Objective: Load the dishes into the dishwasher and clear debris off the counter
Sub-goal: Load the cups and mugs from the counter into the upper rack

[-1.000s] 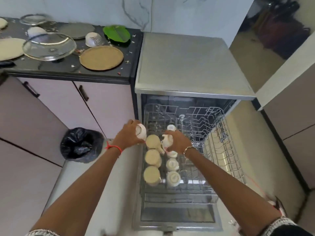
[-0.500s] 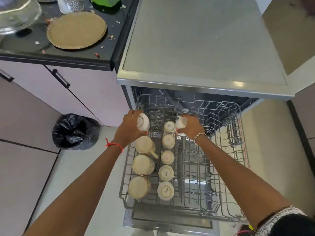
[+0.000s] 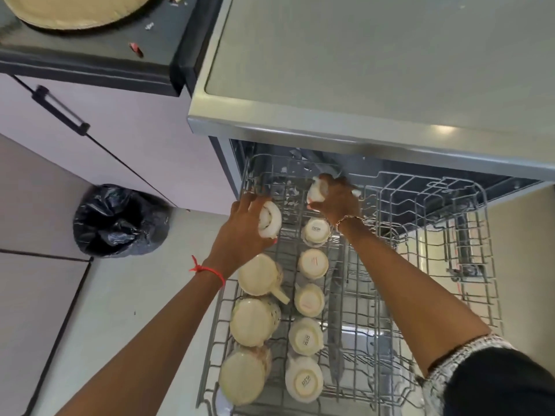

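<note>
**Both grips on cups over the pulled-out rack**

Left grip is curled round a small white cup, tipped on its side over the wire rack's back-left area. Right grip is wrapped round a second white cup at the back, just past a column of five upturned small cups. Three larger mugs sit upside down in the left column. The table at top left carries a tan plate and debris. A black bin bag is on the floor.

Both hands outstretched and curled
</note>
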Demonstrator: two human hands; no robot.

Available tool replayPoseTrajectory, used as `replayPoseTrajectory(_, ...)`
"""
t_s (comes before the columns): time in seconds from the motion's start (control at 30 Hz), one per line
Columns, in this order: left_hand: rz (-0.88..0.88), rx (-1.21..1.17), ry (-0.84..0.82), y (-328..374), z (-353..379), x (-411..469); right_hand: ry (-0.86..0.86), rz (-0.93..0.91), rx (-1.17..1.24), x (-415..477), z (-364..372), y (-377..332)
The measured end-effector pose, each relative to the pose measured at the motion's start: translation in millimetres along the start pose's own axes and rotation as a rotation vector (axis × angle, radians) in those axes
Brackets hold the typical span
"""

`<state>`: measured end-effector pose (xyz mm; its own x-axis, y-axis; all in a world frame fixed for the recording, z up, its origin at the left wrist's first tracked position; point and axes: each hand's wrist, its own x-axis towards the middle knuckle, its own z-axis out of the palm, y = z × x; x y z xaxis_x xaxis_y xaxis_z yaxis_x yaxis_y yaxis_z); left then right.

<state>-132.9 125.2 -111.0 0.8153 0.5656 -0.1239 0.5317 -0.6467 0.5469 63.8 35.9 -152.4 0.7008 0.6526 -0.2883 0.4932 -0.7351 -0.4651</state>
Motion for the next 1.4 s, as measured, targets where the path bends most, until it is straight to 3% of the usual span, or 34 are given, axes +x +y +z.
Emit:
replayPoseTrajectory(0.37, -0.003, -0.010, -0.034, -6.4, 4.3, 8.1, -0.085, 0.057, -0.288, 22.7, 39.1, 12.1)
replayPoseTrajectory(0.7, 0.018, 0.005, -0.055, -8.1, 4.5, 7.9, -0.161, 0.104, -0.228, 28.8, 36.6, 7.6)
replayPoseTrajectory(0.93, 0.023, 0.010, -0.061, -8.0, 4.7, 6.8, -0.126, 0.064, -0.260, 24.8, 33.6, 9.3)
replayPoseTrajectory(1.17, 0.024, 0.014, -0.053, -7.6, 5.2, 6.6, -0.292, 0.100, -0.302, 39.9, 23.8, 9.5)
replayPoseTrajectory(1.4, 0.033, 0.018, -0.048, -9.0, 7.3, 6.6, -0.333, 0.109, -0.220, 47.6, 21.2, 14.8)
